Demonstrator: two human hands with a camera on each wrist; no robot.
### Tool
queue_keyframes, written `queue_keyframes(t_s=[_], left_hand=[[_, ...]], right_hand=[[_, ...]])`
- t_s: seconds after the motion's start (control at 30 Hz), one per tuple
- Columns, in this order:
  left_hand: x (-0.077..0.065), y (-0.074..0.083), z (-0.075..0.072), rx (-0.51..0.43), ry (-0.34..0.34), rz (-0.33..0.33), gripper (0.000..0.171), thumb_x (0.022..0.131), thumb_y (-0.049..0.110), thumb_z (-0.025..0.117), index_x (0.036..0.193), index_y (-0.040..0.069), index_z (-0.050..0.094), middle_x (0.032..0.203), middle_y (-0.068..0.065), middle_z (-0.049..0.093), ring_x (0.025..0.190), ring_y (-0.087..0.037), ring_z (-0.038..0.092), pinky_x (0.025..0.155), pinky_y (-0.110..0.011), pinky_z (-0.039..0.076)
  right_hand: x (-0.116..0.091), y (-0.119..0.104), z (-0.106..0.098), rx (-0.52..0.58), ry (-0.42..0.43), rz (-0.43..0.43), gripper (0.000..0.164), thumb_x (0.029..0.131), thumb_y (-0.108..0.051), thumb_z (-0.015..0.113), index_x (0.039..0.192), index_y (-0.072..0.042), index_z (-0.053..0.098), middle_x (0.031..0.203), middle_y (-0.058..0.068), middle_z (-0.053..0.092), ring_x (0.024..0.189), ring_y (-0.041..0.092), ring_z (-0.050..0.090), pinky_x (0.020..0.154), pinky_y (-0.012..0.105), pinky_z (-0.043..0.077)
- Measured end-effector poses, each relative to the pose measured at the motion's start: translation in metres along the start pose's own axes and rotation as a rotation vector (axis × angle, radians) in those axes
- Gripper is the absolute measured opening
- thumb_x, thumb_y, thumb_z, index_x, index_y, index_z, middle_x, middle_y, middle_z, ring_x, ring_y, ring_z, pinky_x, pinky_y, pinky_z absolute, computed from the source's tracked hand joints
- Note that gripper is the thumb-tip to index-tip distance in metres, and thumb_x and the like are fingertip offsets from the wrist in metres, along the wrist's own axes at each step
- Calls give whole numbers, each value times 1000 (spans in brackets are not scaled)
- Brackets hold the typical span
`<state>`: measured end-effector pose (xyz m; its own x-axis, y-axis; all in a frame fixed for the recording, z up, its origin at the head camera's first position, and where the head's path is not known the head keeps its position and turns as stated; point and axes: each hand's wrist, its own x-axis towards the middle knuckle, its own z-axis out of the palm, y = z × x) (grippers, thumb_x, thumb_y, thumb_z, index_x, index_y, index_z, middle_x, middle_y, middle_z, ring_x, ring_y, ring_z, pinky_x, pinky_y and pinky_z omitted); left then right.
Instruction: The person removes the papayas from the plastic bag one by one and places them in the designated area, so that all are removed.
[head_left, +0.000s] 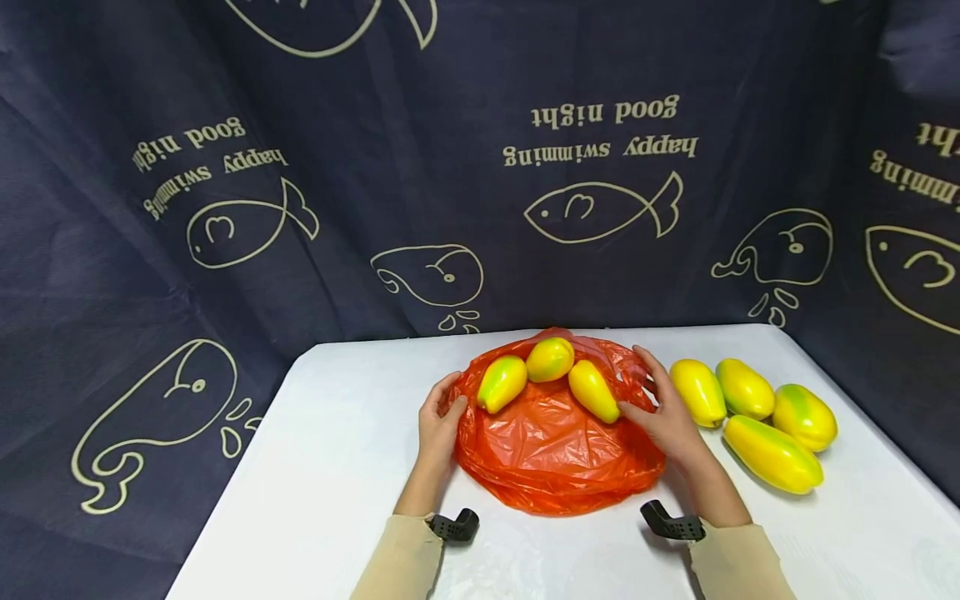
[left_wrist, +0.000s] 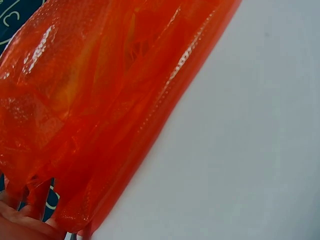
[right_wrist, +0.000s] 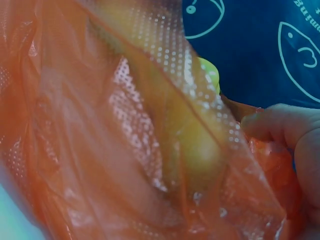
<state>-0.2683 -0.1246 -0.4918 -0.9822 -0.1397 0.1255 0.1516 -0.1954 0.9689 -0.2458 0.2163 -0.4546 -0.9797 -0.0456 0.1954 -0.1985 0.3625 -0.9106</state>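
Note:
A thin red plastic bag lies spread on the white table with its mouth open upward. Inside, toward its far side, sit three yellow-green papaya-like fruits: one on the left, one in the middle, one on the right. My left hand holds the bag's left edge; its fingers are partly behind red film in the left wrist view. At the opposite edge my right hand grips the plastic, thumb inward beside the right fruit. Through the bag a fruit shows yellow in the right wrist view.
Several more yellow-green fruits lie grouped on the table, right of my right hand. A dark blue cloth printed with fish and whales hangs behind the table and along its sides. Black wrist cameras sit on both wrists.

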Motion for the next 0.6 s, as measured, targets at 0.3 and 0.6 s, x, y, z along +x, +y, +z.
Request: queue_keyframes(t_s=[0.3,0.6], left_hand=[[0,0,0,17,2,23,43,96,4,56,138,10,57,143,-11,56,123,-21,56,92,-19,55],[0,1,0,18,18,58,41,96,2,56,137,9,58,141,-13,57,123,-21,56,94,-17,53]], right_hand=[[1,7,0,-24,-6,-65,91,88,10,60,161,-24,17,162,19,25,143,48,34,113,64,33],[0,7,1,-44,15,-30,87,90,12,50,159,-32,22,160,13,32,143,43,37,110,42,46]])
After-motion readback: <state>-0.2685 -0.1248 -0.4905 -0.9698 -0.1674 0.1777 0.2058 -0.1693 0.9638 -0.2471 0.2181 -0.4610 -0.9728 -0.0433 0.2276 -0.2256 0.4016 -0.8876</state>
